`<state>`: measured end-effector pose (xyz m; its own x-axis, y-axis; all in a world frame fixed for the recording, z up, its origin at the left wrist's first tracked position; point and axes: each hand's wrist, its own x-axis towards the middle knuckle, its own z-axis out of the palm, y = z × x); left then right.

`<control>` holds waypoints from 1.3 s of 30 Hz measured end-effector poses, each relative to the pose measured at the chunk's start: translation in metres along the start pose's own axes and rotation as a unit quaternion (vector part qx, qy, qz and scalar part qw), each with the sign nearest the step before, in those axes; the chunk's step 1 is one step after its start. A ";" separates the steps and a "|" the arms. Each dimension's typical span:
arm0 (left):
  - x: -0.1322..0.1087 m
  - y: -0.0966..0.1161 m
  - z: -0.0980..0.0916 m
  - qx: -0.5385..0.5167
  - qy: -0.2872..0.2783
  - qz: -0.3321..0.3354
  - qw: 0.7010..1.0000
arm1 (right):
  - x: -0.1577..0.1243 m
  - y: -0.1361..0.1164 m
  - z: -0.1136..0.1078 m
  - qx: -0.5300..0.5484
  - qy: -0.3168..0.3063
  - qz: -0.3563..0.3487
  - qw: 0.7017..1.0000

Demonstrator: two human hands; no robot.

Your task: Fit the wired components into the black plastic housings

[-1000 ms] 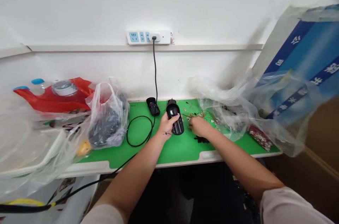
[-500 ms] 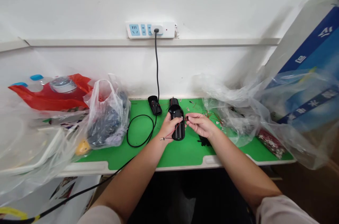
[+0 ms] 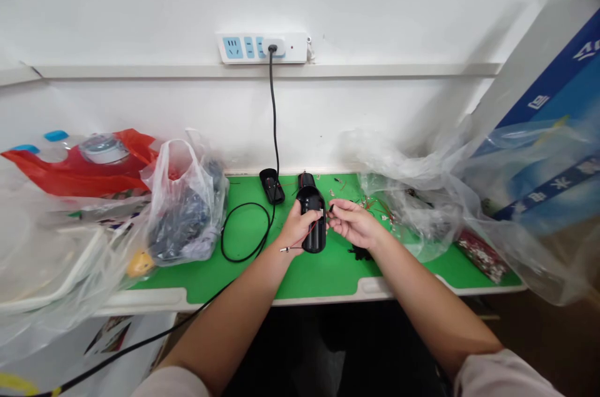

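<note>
My left hand [image 3: 295, 227] is wrapped round a glossy black plastic housing [image 3: 315, 239], thumb lying across its face. A thin red wire [image 3: 307, 236] runs from it past the thumb to a small metal end [image 3: 284, 250] on the left. Just right of the housing, my right hand [image 3: 355, 223] pinches a small dark piece [image 3: 331, 208] between thumb and fingertips; its exact kind is too small to tell. Behind the held housing stands another black part [image 3: 306, 180]. A similar black shell [image 3: 272, 186] with a red wire lies to the left on the green mat [image 3: 314, 281].
A black cable [image 3: 274, 115] drops from the power strip [image 3: 262, 49] and loops on the mat. Plastic bags [image 3: 180, 222] crowd the left, with a red bag [image 3: 75, 172] behind. Clear bags [image 3: 422, 222], loose wire bits [image 3: 384, 217] and small black parts [image 3: 360, 252] lie on the right.
The view has shifted slightly. The housing's top is tipped a little differently in my left hand, while my right hand keeps its pinch close beside it.
</note>
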<state>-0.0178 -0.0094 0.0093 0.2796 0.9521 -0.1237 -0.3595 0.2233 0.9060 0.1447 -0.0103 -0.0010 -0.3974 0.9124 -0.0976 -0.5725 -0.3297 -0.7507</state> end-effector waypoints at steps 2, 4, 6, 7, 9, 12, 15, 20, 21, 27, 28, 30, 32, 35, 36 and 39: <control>0.000 -0.001 0.000 0.009 0.008 0.016 1.000 | -0.003 -0.002 0.001 -0.025 0.000 -0.007 1.000; 0.001 -0.001 0.000 0.019 0.022 0.040 0.999 | -0.005 -0.003 0.001 -0.045 -0.005 -0.016 0.999; 0.001 -0.002 -0.001 0.032 0.034 0.056 0.997 | -0.006 -0.004 -0.001 -0.058 -0.018 -0.019 0.998; 0.000 -0.002 -0.002 0.038 0.035 0.058 0.997 | -0.005 -0.004 -0.001 -0.063 -0.021 -0.020 0.998; 0.000 -0.002 -0.002 0.048 0.032 0.052 0.997 | -0.004 -0.003 -0.003 -0.071 -0.012 -0.027 0.997; -0.001 -0.003 -0.003 0.049 0.021 0.048 0.997 | -0.003 -0.001 -0.004 -0.075 0.024 -0.033 0.996; -0.001 -0.004 -0.004 0.052 0.027 0.067 0.996 | -0.002 0.001 -0.004 -0.068 0.041 -0.024 0.997; 0.002 -0.005 -0.006 0.075 0.047 0.090 0.992 | -0.003 0.001 -0.002 -0.059 0.043 -0.016 0.997; 0.002 -0.006 -0.007 0.079 0.048 0.094 0.991 | -0.004 0.001 -0.001 -0.062 0.044 -0.018 0.997; 0.000 -0.006 -0.006 0.119 0.033 0.129 0.984 | -0.003 0.003 0.002 -0.113 0.045 -0.038 0.992; 0.000 -0.006 -0.006 0.124 0.030 0.137 0.982 | -0.002 0.003 0.003 -0.122 0.045 -0.041 0.991; 0.000 -0.005 -0.005 0.132 0.024 0.151 0.979 | -0.002 0.004 0.004 -0.135 0.051 -0.048 0.988; 0.000 -0.005 -0.005 0.139 0.019 0.163 0.977 | -0.003 0.004 0.006 -0.138 0.058 -0.056 0.987; 0.000 -0.005 -0.005 0.150 0.016 0.174 0.973 | -0.003 0.003 0.008 -0.142 0.060 -0.060 0.986; 0.000 -0.005 -0.005 0.152 0.018 0.173 0.973 | -0.003 0.003 0.009 -0.143 0.060 -0.059 0.986; -0.001 -0.005 -0.005 0.155 0.022 0.177 0.972 | -0.003 0.004 0.009 -0.147 0.066 -0.053 0.986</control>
<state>-0.0207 -0.0105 0.0032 0.1457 0.9675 0.2068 -0.1381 -0.1871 0.9726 0.1373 -0.0167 0.0024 -0.2388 0.9680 -0.0774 -0.3659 -0.1635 -0.9162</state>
